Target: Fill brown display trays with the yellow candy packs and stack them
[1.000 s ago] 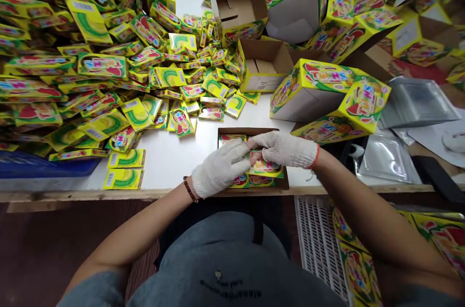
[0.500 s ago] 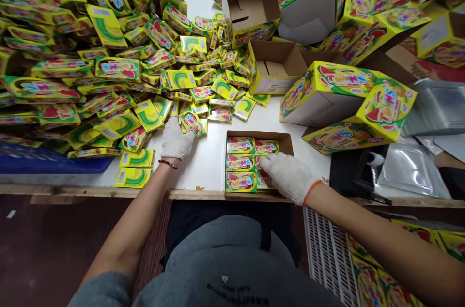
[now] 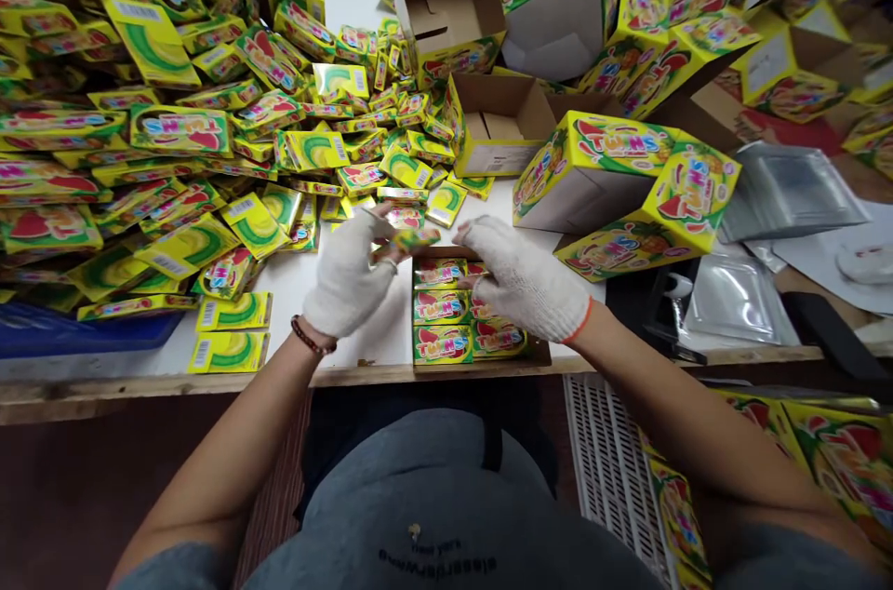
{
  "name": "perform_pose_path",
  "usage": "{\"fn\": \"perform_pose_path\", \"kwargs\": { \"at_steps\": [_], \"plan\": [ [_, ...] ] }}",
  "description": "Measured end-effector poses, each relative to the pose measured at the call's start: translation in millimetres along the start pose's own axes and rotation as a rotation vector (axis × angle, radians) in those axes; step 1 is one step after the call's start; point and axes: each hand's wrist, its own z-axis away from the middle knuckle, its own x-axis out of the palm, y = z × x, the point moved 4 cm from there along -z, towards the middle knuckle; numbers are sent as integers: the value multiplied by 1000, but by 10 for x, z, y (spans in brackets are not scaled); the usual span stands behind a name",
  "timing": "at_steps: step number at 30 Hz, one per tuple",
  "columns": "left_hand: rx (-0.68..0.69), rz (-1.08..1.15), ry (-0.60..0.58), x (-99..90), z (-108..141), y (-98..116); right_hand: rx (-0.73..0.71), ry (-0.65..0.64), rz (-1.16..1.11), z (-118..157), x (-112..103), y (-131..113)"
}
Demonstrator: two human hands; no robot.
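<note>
My left hand (image 3: pixel 351 281), in a white glove, pinches a small yellow-green candy packet (image 3: pixel 417 239), blurred by motion, over the white table. My right hand (image 3: pixel 526 281), gloved too, hovers over the right side of an open display box (image 3: pixel 540 353); its thumb and fingers are apart with nothing between them. Inside the box, packets printed "TWINS" (image 3: pixel 442 306) lie face up in two columns; my right hand hides part of the right column. Left of my left hand, two packets (image 3: pixel 230 329) lie barcode side up near the table edge.
A large heap of loose packets (image 3: pixel 181 120) covers the left and back, over a blue crate (image 3: pixel 90 334). Cartons stand at the back and right, among them an open carton (image 3: pixel 499 157). Clear plastic trays (image 3: pixel 795 190) lie at right; a white crate (image 3: pixel 614 460) is below.
My left hand has lifted a packet from the heap's edge and brought it right, toward the box. My right hand has moved up and left off the packets, its fingers now spread.
</note>
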Motion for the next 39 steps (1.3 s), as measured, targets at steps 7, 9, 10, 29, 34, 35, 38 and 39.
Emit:
{"fn": "perform_pose_path", "kwargs": {
  "at_steps": [7, 9, 10, 29, 34, 35, 38, 39],
  "plan": [
    [-40, 440, -104, 141, 124, 451, -22, 15, -138, -18, -227, -23],
    [-202, 703, -140, 228, 185, 307, 76, 58, -217, 35, -226, 180],
    [-275, 816, -178, 272, 219, 252, 113, 64, -251, 60, -209, 270],
    [50, 159, -74, 430, 308, 434, 216, -461, 287, -38, 147, 479],
    [41, -211, 19, 209, 196, -44, 223, -606, 407, -46, 511, 521],
    [-19, -292, -10, 174, 156, -202, 216, -629, 409, -38, 569, 526],
    [-103, -515, -224, 120, 47, -632, 263, -643, 383, 6, 679, 565],
    [-87, -563, -312, 118, 18, -739, 289, -633, 365, 23, 698, 580]
  ]
}}
